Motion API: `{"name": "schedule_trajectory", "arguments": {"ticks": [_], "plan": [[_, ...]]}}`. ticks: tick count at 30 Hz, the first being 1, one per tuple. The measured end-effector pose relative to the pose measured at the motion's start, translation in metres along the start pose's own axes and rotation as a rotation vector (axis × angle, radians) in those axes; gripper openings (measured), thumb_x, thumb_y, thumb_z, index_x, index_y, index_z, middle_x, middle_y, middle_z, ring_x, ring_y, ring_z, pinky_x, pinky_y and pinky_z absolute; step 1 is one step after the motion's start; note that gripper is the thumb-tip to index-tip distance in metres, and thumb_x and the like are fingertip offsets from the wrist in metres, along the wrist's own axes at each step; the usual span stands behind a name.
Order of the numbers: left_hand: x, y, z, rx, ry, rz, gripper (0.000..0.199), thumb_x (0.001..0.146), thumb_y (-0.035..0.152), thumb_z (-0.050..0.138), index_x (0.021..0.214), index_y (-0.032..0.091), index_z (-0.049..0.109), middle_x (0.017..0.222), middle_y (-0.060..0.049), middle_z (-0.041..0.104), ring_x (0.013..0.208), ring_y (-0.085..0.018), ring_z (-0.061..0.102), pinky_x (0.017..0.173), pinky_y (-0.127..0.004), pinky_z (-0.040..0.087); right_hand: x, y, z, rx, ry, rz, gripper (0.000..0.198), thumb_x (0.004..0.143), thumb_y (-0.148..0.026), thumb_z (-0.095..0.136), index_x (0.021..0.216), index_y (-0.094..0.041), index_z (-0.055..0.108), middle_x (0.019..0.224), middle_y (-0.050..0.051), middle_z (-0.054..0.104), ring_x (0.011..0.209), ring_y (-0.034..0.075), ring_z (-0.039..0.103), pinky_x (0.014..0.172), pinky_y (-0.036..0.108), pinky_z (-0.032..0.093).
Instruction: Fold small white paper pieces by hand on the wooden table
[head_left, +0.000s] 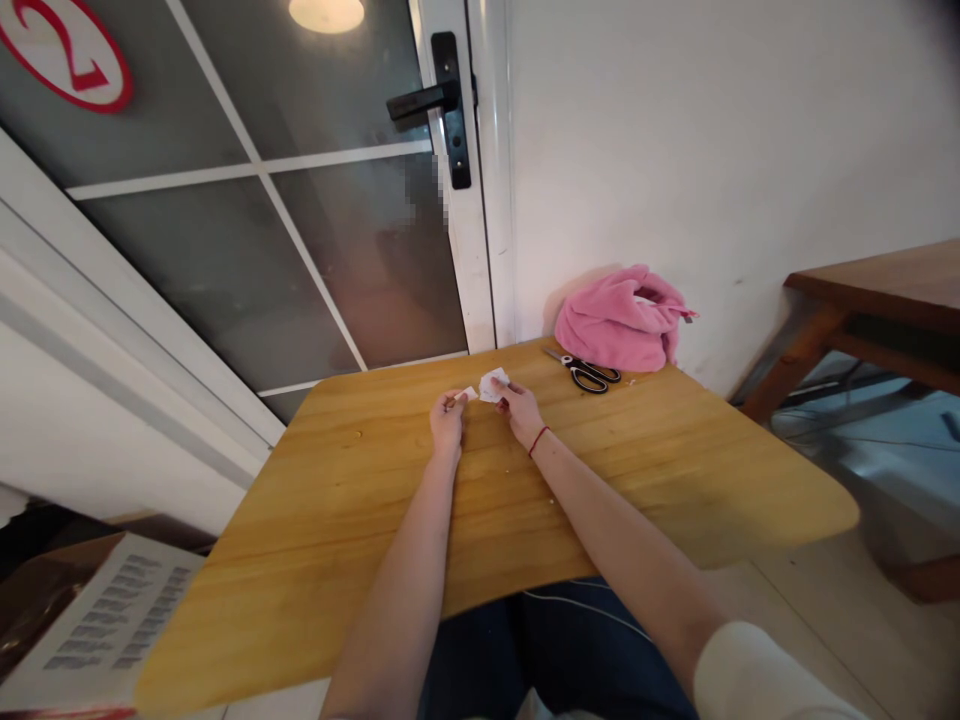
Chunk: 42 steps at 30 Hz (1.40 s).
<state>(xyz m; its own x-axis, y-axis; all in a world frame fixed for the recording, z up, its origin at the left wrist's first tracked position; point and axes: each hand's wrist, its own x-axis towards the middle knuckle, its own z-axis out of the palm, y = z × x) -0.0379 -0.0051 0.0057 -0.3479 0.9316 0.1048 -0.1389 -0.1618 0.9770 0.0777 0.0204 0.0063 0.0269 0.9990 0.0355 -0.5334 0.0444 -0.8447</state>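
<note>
Over the far half of the wooden table [360, 510], my two hands are close together. Between the thumb and fingers of my left hand [448, 420] is a small white paper piece [466, 394]. My right hand [520, 408], with a thin red cord at the wrist, pinches several small white paper pieces [493, 384] fanned over one another. Any marks on the papers are too small to read. Black-handled scissors [589, 375] lie just beyond my right hand, blades pointing left.
A pink plush cloth bundle [626, 320] sits at the table's back right against the wall. Behind the table stands a glazed door with a black handle [424, 102]. A printed cardboard box [105, 620] is at the lower left, and another wooden table [892, 275] at the right.
</note>
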Motion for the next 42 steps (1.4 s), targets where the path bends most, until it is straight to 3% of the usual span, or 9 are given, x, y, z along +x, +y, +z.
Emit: {"name": "schedule_trajectory", "arguments": {"ticks": [5, 9, 15, 19, 22, 29, 34, 42], "plan": [[0.004, -0.001, -0.001, 0.03, 0.043, 0.053, 0.024, 0.062, 0.034, 0.06, 0.079, 0.017, 0.06, 0.06, 0.001, 0.055, 0.053, -0.009, 0.049, 0.05, -0.02, 0.036, -0.003, -0.003, 0.0, -0.009, -0.004, 0.028, 0.027, 0.055, -0.037, 0.066, 0.07, -0.015, 0.061, 0.058, -0.002, 0.057, 0.042, 0.004, 0.036, 0.038, 0.019, 0.026], [0.005, 0.0, -0.001, -0.033, 0.049, 0.09, 0.023, 0.058, 0.032, 0.064, 0.075, 0.016, 0.061, 0.066, -0.002, 0.059, 0.058, -0.01, 0.052, 0.055, -0.021, 0.038, -0.004, -0.002, 0.001, -0.024, -0.055, 0.02, 0.029, 0.056, -0.035, 0.066, 0.079, -0.016, 0.063, 0.066, 0.0, 0.061, 0.051, 0.007, 0.049, 0.047, 0.019, 0.036], [0.001, 0.006, -0.001, -0.084, 0.029, 0.098, 0.024, 0.06, 0.034, 0.063, 0.076, 0.016, 0.06, 0.052, 0.004, 0.049, 0.038, -0.003, 0.032, 0.039, -0.017, 0.023, -0.002, 0.0, 0.002, 0.041, -0.078, -0.023, 0.03, 0.055, -0.031, 0.067, 0.08, -0.014, 0.063, 0.077, 0.004, 0.064, 0.068, 0.014, 0.057, 0.061, 0.025, 0.044], [-0.002, 0.011, 0.001, -0.067, -0.035, 0.107, 0.025, 0.061, 0.035, 0.063, 0.077, 0.016, 0.06, 0.046, 0.006, 0.039, 0.037, -0.002, 0.025, 0.037, -0.017, 0.016, -0.004, -0.003, 0.005, 0.076, -0.08, -0.016, 0.031, 0.053, -0.029, 0.068, 0.079, -0.013, 0.063, 0.077, 0.006, 0.065, 0.072, 0.016, 0.058, 0.066, 0.028, 0.044], [-0.004, 0.012, 0.003, -0.047, -0.065, 0.123, 0.024, 0.061, 0.036, 0.063, 0.075, 0.016, 0.06, 0.046, 0.006, 0.038, 0.038, -0.003, 0.026, 0.037, -0.016, 0.018, -0.005, -0.003, 0.006, 0.078, -0.104, -0.017, 0.031, 0.054, -0.03, 0.068, 0.079, -0.013, 0.063, 0.077, 0.006, 0.065, 0.073, 0.016, 0.058, 0.067, 0.028, 0.044], [-0.004, 0.008, 0.002, 0.133, -0.094, 0.16, 0.023, 0.06, 0.037, 0.063, 0.067, 0.015, 0.058, 0.056, 0.001, 0.052, 0.049, -0.007, 0.043, 0.046, -0.017, 0.032, -0.006, 0.0, 0.004, -0.052, -0.084, -0.04, 0.028, 0.055, -0.033, 0.065, 0.074, -0.014, 0.064, 0.067, 0.003, 0.063, 0.064, 0.014, 0.057, 0.062, 0.027, 0.043], [-0.001, 0.001, 0.001, 0.146, -0.097, 0.18, 0.025, 0.06, 0.038, 0.062, 0.065, 0.015, 0.056, 0.062, -0.002, 0.057, 0.055, -0.009, 0.048, 0.053, -0.02, 0.036, -0.008, 0.0, 0.005, -0.12, -0.095, -0.018, 0.029, 0.056, -0.036, 0.063, 0.073, -0.014, 0.064, 0.062, 0.002, 0.062, 0.059, 0.013, 0.055, 0.06, 0.025, 0.042], [-0.001, 0.0, 0.0, 0.205, -0.007, 0.138, 0.031, 0.057, 0.042, 0.064, 0.059, 0.015, 0.049, 0.053, 0.002, 0.049, 0.05, -0.008, 0.043, 0.05, -0.02, 0.033, -0.007, 0.005, 0.001, -0.093, -0.184, 0.001, 0.03, 0.056, -0.035, 0.065, 0.076, -0.013, 0.065, 0.065, 0.002, 0.062, 0.062, 0.013, 0.056, 0.062, 0.025, 0.042]]}}
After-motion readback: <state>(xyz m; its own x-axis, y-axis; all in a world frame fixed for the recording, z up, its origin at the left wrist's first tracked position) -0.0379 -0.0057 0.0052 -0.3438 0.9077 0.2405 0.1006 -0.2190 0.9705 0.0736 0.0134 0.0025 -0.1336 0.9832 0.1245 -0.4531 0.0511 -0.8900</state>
